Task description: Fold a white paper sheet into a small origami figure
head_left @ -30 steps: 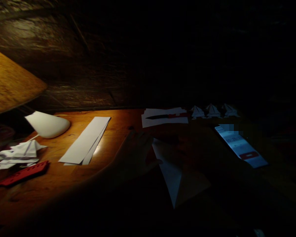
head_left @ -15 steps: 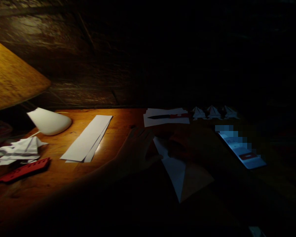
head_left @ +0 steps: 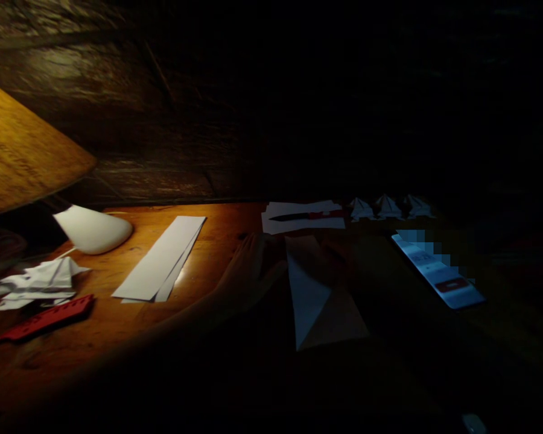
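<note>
A partly folded white paper [head_left: 306,289] lies on the wooden table [head_left: 117,325], its tip pointing toward me. My left hand [head_left: 250,270] rests flat beside the paper's left edge, fingers stretched out and touching it. My right hand [head_left: 332,259] sits in deep shadow at the paper's upper right corner; its fingers are too dark to read.
Long white paper strips [head_left: 161,258] lie left of my hand. Behind are a knife [head_left: 305,215] on white sheets and three small folded paper figures [head_left: 389,207]. A lit phone [head_left: 438,272] lies right. At left: lampshade [head_left: 22,157], white lamp base [head_left: 94,229], crumpled paper [head_left: 40,278], red ruler [head_left: 45,317].
The folded paper has turned, so its tip now points more straight toward me. My left hand has shifted slightly up along its left edge.
</note>
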Motion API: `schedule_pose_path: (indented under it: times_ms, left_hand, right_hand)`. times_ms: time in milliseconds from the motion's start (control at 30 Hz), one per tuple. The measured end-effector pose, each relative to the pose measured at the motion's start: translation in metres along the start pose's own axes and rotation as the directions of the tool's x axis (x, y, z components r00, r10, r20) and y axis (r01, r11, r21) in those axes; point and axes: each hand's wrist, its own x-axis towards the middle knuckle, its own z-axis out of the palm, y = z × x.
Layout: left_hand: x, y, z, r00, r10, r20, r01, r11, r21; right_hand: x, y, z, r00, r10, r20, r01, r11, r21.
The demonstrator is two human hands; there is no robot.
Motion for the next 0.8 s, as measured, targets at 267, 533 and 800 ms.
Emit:
schedule_pose_path:
  times_ms: [267,533,800]
  left_hand:
    - [0.000,0.017,0.004,0.967,-0.221,0.129,0.251,0.723,-0.643]
    - [-0.001,0.027,0.004,0.926,-0.243,0.289,0.377,0.544,-0.749]
    - [-0.004,0.023,0.005,0.949,-0.127,0.288,0.298,0.654,-0.695]
  right_hand:
    - [-0.002,-0.014,-0.010,0.968,0.174,-0.183,-0.098,0.926,0.365]
    - [-0.001,-0.008,-0.001,0.964,0.193,-0.182,-0.087,0.879,0.470]
    - [-0.001,0.002,0.014,0.980,0.195,-0.039,-0.134,0.794,0.594]
